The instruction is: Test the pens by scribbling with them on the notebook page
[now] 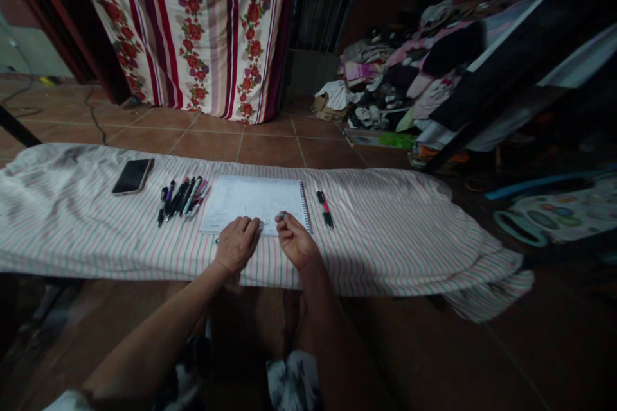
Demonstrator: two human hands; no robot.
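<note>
At the lower centre of the frame, the left hand lies palm-down over the near edge of a spiral notebook; whether its fingers grip anything, I cannot tell. Just right of it, the right hand pinches a small dark object between thumb and fingers, over the notebook's lower right part. The near edge of the striped cloth runs below the wrists, and the cloth extends well past both sides of the notebook. The page bears printed text, too small to read. A red-and-black pen lies apart from the spiral, to its right; a cluster of pens sits near the left edge. A phone lies farther left. Beyond the cloth's far edge are floor tiles, a floral curtain at upper left and piled clothes at upper right.
</note>
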